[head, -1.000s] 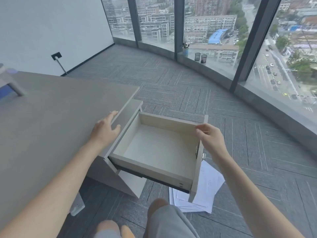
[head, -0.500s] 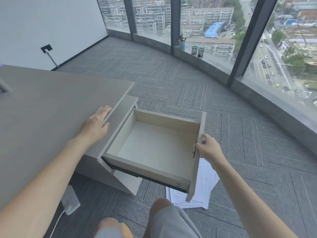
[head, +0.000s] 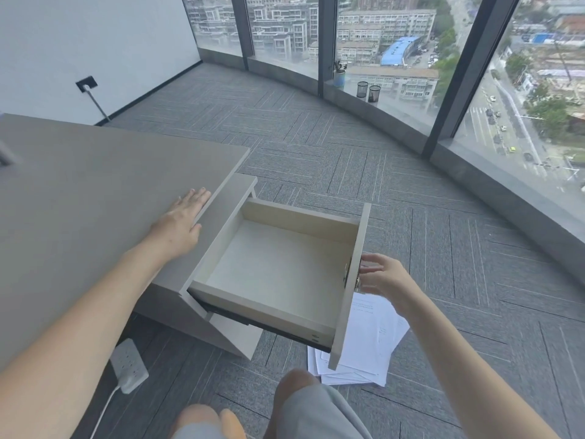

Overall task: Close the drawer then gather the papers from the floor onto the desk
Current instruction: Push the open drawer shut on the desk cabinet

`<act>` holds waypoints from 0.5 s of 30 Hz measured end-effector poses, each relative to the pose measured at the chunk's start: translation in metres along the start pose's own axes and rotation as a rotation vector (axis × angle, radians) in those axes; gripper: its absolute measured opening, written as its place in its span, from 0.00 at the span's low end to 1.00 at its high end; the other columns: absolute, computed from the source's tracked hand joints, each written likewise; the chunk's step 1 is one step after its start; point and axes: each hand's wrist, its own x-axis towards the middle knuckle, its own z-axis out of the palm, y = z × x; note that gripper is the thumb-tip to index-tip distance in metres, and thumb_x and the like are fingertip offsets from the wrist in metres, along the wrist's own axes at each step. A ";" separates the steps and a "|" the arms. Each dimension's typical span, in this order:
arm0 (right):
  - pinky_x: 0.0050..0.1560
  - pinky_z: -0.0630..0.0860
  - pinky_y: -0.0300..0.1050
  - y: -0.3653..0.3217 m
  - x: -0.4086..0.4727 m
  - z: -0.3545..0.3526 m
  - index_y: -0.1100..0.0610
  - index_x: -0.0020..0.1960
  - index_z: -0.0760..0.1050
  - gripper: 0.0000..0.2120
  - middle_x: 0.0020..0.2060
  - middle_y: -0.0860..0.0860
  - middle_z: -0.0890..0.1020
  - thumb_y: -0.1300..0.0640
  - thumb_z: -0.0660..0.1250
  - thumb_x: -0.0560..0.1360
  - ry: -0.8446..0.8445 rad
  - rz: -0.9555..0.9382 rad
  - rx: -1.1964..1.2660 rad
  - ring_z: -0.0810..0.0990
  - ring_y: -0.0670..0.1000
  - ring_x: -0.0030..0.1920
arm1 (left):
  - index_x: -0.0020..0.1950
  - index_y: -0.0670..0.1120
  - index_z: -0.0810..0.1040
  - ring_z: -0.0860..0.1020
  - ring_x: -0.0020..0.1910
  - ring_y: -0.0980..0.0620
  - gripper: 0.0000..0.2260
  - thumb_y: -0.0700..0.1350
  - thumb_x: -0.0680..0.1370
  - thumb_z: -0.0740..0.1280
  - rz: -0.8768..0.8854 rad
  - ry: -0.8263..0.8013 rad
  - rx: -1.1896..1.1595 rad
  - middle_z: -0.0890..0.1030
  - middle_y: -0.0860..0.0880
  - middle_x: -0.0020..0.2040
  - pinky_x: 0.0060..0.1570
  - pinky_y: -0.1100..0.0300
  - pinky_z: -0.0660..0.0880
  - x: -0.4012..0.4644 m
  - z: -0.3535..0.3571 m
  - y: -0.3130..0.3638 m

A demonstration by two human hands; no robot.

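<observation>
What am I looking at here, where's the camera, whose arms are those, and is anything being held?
There is no machine here. The camera sits on a person's head and looks forward and down, so the two bare arms reaching in from the bottom are that person's own, and a knee shows below.

The left hand lies flat and open on the grey desk, holding nothing. The right hand is at the front panel of the drawer, fingers curled at its edge. The drawer is pulled wide open and looks empty.

On the carpet under the drawer front lie loose white papers, partly hidden. A white power strip lies under the desk. Far off, on the window ledge, stand two dark mesh cups.
</observation>
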 end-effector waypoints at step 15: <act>0.27 0.69 0.38 0.009 0.008 0.008 0.58 0.51 0.76 0.08 0.34 0.52 0.78 0.53 0.65 0.81 -0.276 0.192 -0.042 0.75 0.48 0.29 | 0.79 0.46 0.53 0.51 0.80 0.50 0.32 0.33 0.77 0.58 0.012 0.046 -0.015 0.54 0.49 0.81 0.78 0.56 0.46 0.004 0.006 -0.005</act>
